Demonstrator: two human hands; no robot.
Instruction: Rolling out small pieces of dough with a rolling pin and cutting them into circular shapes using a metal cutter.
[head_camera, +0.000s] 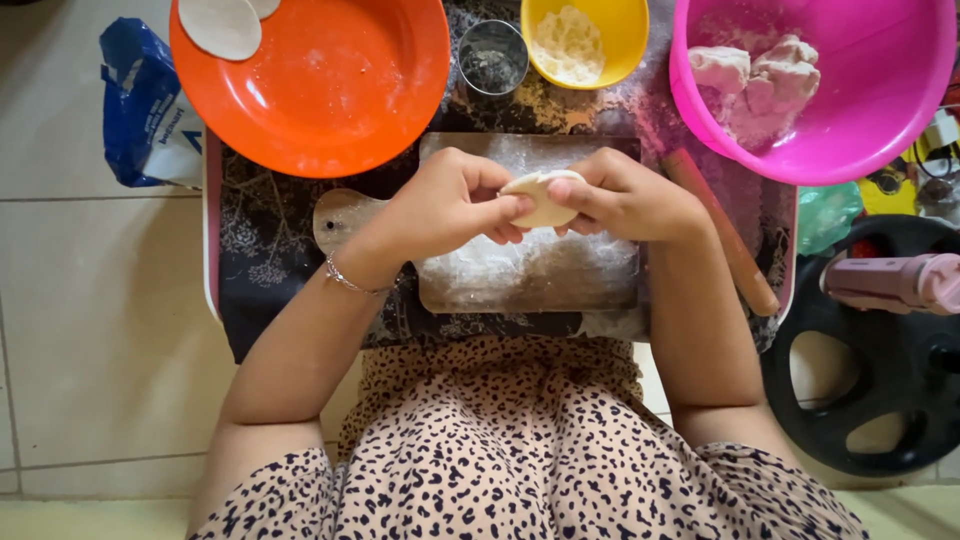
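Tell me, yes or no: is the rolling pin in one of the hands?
No. The rolling pin lies on the mat beside the board, while both hands, left and right, pinch a dough piece.

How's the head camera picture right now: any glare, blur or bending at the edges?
Head view: soft, even light, no hard shadows; a mild sheen on the orange plate and pink bowl. Both hands, left hand and right hand, and the dough piece they pinch are fairly sharp. Floor tile lines bow slightly at the left edge, so some wide-angle distortion.
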